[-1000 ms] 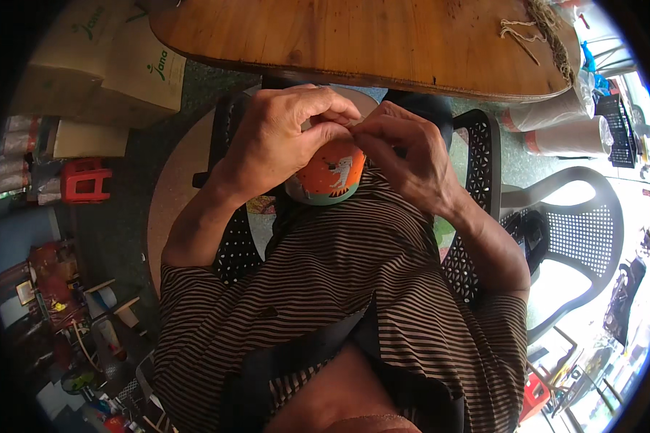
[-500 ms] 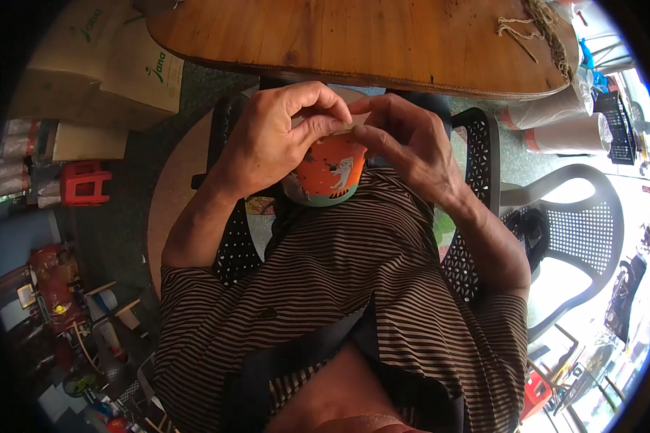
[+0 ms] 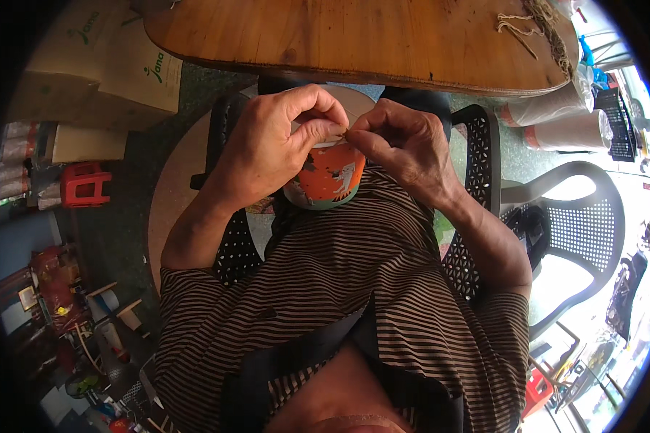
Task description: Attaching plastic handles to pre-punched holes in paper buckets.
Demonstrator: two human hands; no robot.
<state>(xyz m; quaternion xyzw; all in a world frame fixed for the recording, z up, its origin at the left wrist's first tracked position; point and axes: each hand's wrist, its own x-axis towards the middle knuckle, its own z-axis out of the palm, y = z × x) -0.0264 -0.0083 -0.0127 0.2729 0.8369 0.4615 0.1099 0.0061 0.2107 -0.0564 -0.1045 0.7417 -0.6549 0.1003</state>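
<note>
An orange paper-cup-shaped tub (image 3: 330,175) with a white rim, a green base and a printed figure stands at my lap. Over its rim, my left hand (image 3: 267,144) pinches with thumb and forefinger. My right hand (image 3: 404,144) pinches in the same way, its fingertips almost meeting the left ones. Between the fingertips is a tiny brownish bit, too small to name. The inside of the tub is mostly hidden by my hands.
A brown wooden table (image 3: 354,40) lies ahead, with a bundle of fibre strands (image 3: 549,32) at its right end. Cardboard boxes (image 3: 133,72) and a red stool (image 3: 84,185) are at the left. A grey chair (image 3: 581,224) and wrapped rolls (image 3: 570,133) are at the right.
My right hand has shifted slightly, its thumb and forefinger now straighter and close against the left fingertips. More of the tub's white rim shows. The left hand is nearly where it was.
</note>
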